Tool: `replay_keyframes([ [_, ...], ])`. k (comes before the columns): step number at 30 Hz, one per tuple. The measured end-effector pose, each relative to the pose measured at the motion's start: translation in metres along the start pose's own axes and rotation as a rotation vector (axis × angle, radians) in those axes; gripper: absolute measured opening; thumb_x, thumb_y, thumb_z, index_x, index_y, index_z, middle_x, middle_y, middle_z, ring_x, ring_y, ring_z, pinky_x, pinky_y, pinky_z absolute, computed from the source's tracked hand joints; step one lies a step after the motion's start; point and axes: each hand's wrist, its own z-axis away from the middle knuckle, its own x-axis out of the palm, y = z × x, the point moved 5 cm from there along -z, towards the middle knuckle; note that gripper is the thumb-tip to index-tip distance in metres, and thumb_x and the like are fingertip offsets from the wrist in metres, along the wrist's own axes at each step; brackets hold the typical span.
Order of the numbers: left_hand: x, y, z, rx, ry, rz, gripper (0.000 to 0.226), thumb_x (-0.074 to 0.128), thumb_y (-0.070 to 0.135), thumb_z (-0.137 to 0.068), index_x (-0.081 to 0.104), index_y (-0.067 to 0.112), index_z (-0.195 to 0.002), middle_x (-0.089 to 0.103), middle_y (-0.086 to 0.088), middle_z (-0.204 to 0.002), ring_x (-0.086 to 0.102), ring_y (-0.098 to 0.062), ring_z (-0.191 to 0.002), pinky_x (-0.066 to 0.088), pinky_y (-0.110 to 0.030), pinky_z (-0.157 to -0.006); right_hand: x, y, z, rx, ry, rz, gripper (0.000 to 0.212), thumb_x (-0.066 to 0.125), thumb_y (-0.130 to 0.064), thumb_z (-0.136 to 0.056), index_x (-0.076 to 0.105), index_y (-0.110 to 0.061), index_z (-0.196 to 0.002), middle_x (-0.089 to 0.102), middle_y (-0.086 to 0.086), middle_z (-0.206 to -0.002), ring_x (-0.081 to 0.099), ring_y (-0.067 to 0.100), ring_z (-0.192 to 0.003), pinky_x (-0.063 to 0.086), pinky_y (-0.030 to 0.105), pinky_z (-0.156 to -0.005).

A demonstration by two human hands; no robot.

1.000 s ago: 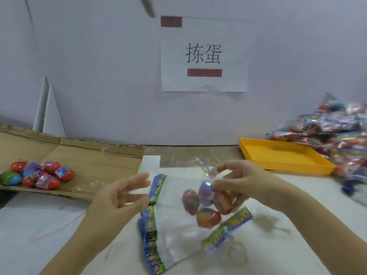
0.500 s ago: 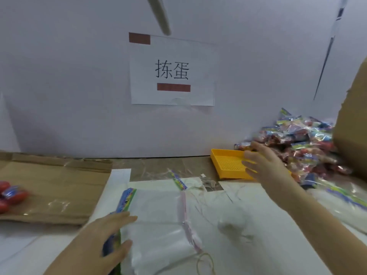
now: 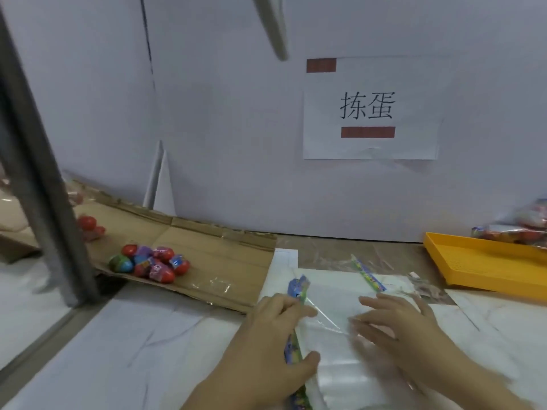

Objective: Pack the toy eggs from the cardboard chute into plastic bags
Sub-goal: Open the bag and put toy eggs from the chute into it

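Toy eggs (image 3: 151, 263) sit mid-left of frame on the cardboard chute (image 3: 222, 255), none in hand right now. Change vs a second ago: right hand (image 3: 396, 324) was carrying a filled bag with about four eggs. Half a second ago it was out by the yellow tray (image 3: 485, 270) at the right edge, and now it's back at lower centre with no bag in it. I read that as one pack done and dropped off, next cycle starting. Left hand (image 3: 266, 344) has gone from hovering to gripping the printed header edge of the bag stack (image 3: 334, 359), thumb below, fingers curled over. Right hand lies fingers spread on the top film, motion-blurred, holding nothing as far as I can see; probably peeling off a fresh bag. Counts: roughly seven eggs in the near cluster, two or three red ones further up the chute by the grey post (image 3: 44, 187), exact number unclear. One chute, one tray, one stack (sheet count unreadable), one loose bag header (image 3: 368, 275) above it, a few packed bags (image 3: 515, 229) far right, cropped
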Motion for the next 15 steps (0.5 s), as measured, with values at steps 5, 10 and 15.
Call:
replay_keyframes([
  [5, -0.032, -0.008, 0.002, -0.215, 0.423, 0.462, 0.054, 0.048, 0.074, -0.068, 0.062, 0.042, -0.108, 0.05, 0.033, -0.105, 0.05, 0.011, -0.104, 0.041, -0.008, -0.084, -0.043, -0.018, 0.003, -0.31, 0.311, -0.065, 0.042, 0.024, -0.069, -0.091, 0.064, -0.059, -0.102, 0.053, -0.01, -0.135, 0.054, 0.022, -0.123, 0.04, 0.053, -0.098],
  [10, -0.029, -0.03, -0.004, -0.603, 0.171, 1.262, 0.074, 0.062, 0.069, -0.058, 0.069, 0.01, -0.102, 0.073, -0.01, -0.098, 0.07, -0.025, -0.085, 0.057, -0.036, -0.079, -0.061, -0.054, 0.004, -0.6, 0.415, 0.026, 0.038, 0.03, -0.059, -0.094, 0.066, -0.055, -0.105, 0.049, 0.0, -0.141, 0.042, 0.017, -0.127, 0.046, 0.046, -0.09],
  [15, -0.019, -0.032, -0.003, -0.536, -0.09, 1.237, 0.024, 0.08, 0.014, -0.072, 0.077, 0.003, -0.092, 0.073, -0.022, -0.1, 0.072, -0.026, -0.073, 0.059, -0.032, -0.062, -0.059, -0.075, -0.003, -0.553, 0.363, -0.178, 0.038, 0.054, -0.052, -0.087, 0.047, -0.067, -0.121, 0.019, -0.018, -0.157, 0.02, 0.005, -0.142, 0.033, 0.039, -0.105],
])
